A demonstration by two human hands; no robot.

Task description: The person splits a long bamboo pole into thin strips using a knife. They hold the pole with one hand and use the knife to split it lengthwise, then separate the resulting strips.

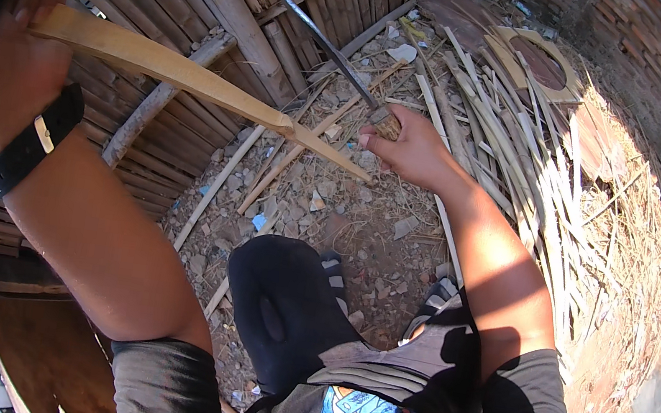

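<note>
My left hand (29,67), raised at the far left with a dark band on its wrist, is closed round one end of a long split bamboo piece (172,70). The bamboo slants down to the right, with a notch or node partway and a thinner tail past it. In my right hand (411,146) is a long-bladed knife (328,46), gripped by its wooden handle. Its blade points up and to the left, apart from the bamboo. The knife is above and to the right of the bamboo's thin end.
A bamboo-slat wall (197,10) stands at the left, a brick wall (633,38) at the far right. Many cut bamboo strips (518,131) lie heaped on the right beside a board with a round hole (562,91). Rubble and shavings cover the ground (329,215) around my sandalled feet.
</note>
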